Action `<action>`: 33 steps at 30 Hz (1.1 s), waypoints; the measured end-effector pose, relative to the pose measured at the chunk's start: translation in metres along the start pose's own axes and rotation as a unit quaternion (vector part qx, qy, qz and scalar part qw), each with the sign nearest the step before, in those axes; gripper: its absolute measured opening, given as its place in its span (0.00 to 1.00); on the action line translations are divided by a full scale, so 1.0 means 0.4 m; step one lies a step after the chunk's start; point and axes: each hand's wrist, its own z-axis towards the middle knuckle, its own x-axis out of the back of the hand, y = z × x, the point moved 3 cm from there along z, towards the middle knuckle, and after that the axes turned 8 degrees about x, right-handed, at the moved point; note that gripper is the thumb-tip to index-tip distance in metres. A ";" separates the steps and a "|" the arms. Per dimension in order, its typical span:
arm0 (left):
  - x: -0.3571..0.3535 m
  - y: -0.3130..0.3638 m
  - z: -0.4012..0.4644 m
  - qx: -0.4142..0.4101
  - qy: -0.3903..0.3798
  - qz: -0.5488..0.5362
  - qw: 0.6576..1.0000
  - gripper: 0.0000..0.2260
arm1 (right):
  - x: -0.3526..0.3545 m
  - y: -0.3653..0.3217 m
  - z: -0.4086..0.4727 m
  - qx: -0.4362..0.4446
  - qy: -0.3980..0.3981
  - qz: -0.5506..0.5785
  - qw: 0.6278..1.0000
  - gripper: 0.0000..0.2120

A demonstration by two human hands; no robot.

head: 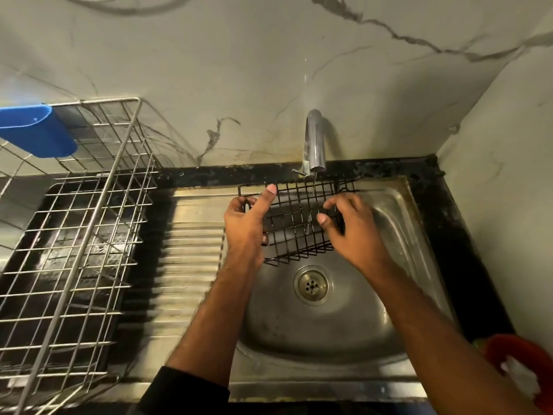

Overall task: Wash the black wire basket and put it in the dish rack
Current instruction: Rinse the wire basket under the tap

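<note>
A person holds the black wire basket [294, 218] over the steel sink [401, 223], under a thin stream from the tap [314, 142]; its long axis runs left to right between the hands. The left hand [247, 224] grips its left end, while the right hand [348, 226] curls its fingers [324, 218] onto the mesh at the right. The dish rack [89, 235] stands on the worktop to the left, nearer the left hand.
</note>
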 end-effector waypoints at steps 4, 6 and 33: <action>0.015 0.010 -0.021 -0.011 0.011 0.004 1.000 0.22 | -0.011 -0.006 0.019 0.007 -0.071 -0.041 0.997 0.19; 0.021 0.016 -0.039 -0.025 0.016 0.018 0.999 0.22 | -0.020 -0.016 0.019 -0.006 -0.128 -0.049 0.991 0.23; -0.124 0.068 -0.206 0.023 -0.123 0.131 0.983 0.09 | 0.028 -0.086 -0.062 -0.112 -0.051 0.360 0.925 0.12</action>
